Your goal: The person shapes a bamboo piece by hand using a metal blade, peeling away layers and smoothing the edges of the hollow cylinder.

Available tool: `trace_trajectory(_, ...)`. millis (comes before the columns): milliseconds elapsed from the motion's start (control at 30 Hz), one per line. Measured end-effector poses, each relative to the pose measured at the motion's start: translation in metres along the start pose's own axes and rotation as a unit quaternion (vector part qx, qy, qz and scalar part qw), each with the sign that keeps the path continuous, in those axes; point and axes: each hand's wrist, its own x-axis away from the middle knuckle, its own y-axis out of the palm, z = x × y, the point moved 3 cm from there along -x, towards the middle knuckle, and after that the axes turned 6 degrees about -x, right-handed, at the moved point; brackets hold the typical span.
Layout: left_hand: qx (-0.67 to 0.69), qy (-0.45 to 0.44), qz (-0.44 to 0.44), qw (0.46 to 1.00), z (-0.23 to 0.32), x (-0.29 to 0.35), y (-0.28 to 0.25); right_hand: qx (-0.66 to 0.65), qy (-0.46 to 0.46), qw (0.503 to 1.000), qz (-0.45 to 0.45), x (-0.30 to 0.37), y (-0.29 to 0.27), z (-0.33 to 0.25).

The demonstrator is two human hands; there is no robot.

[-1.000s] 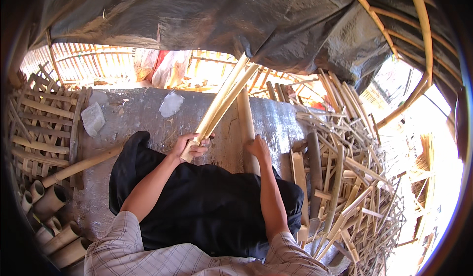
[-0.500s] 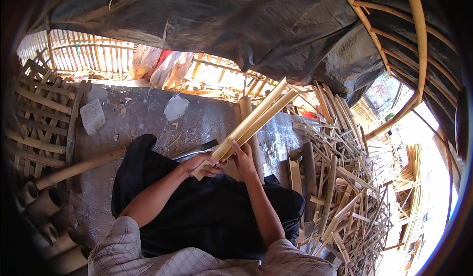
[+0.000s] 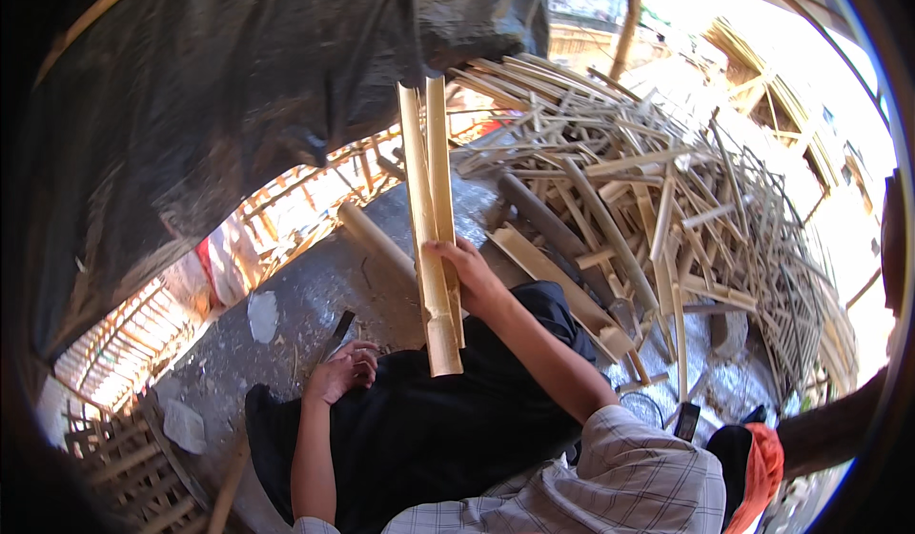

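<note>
Two pale lengths of split bamboo (image 3: pixel 426 201) stand side by side above my lap, their hollow inner faces showing. My right hand (image 3: pixel 469 275) is wrapped round them near the middle. Over the left side of the dark cloth on my lap (image 3: pixel 429 439), my left hand (image 3: pixel 343 372) hangs empty, its fingers loosely bent and apart. Just beyond its fingers lies a knife (image 3: pixel 337 332) with a dark end, partly hidden by the hand.
To the right spreads a big heap of bamboo offcuts (image 3: pixel 658 191). A trough-like split bamboo (image 3: pixel 553 286) lies beside my right arm. Ahead is a whole bamboo pole (image 3: pixel 376 239). A woven bamboo frame (image 3: pixel 133 467) sits at lower left, and black sheeting (image 3: pixel 238 86) hangs at upper left.
My left hand has let go of the bamboo's lower end and moved away left, towards the knife. The right hand keeps the split bamboo, now more upright. The view has turned right.
</note>
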Motion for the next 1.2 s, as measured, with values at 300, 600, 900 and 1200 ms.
trace_trajectory(300, -0.019, -0.059, 0.105, 0.992, -0.015, -0.002, -0.013, 0.132, -0.255, 0.944, 0.161, 0.085, -0.196, -0.351)
trace_trajectory(600, -0.059, -0.086, 0.154, 0.983, -0.015, 0.008, -0.018, 0.446, -0.224, 0.737, 0.456, 0.229, -0.405, -0.311)
trace_trajectory(900, -0.153, -0.201, 0.154, 0.955, -0.035, -0.023, -0.018, 0.604, -0.148, 0.748, 0.233, 0.23, -0.287, -0.077)
trace_trajectory(1200, -0.334, -0.208, 0.163, 0.905, -0.051, -0.017, -0.024, 0.81, -0.084, 0.569, 0.117, 0.11, -0.294, -0.068)
